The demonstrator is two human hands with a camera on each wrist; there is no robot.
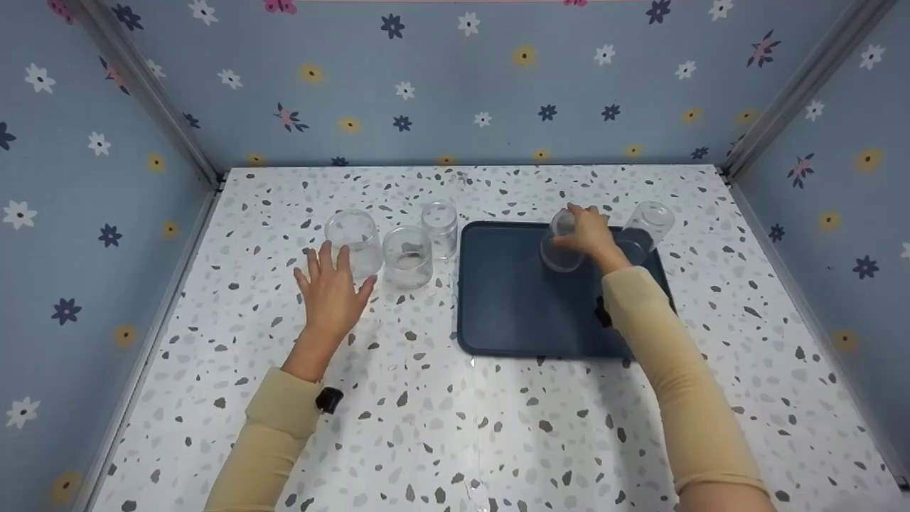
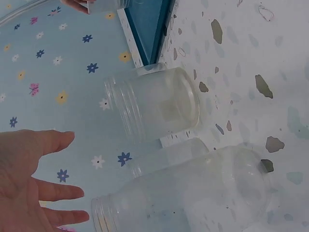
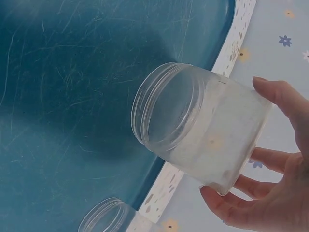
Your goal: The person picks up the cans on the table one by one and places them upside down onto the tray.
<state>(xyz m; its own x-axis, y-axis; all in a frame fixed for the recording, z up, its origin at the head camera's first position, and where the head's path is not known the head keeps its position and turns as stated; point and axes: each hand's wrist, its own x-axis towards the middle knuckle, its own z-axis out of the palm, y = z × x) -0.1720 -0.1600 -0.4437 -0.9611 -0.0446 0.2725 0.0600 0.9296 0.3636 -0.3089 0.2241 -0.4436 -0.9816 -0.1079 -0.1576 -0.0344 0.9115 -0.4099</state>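
Note:
My right hand (image 1: 591, 231) grips a clear jar (image 3: 207, 125) by its base end, with the threaded mouth turned down toward the blue tray (image 1: 505, 299). Whether that mouth touches the tray cannot be told. Fingers of my left hand (image 1: 330, 295) are spread, just in front of a wide clear jar (image 1: 355, 245), and hold nothing. Beside the wide jar stand a shorter jar (image 1: 407, 259) and a narrow jar (image 1: 441, 231). In the left wrist view, threaded mouths face up on the wide jar (image 2: 193, 193) and the shorter jar (image 2: 159, 101).
Another clear jar (image 1: 652, 219) stands mouth down at the tray's back right corner, close to my right hand. Speckled white tabletop (image 1: 398, 427) surrounds the tray. Flowered blue panels (image 1: 455, 92) close off the back and both sides.

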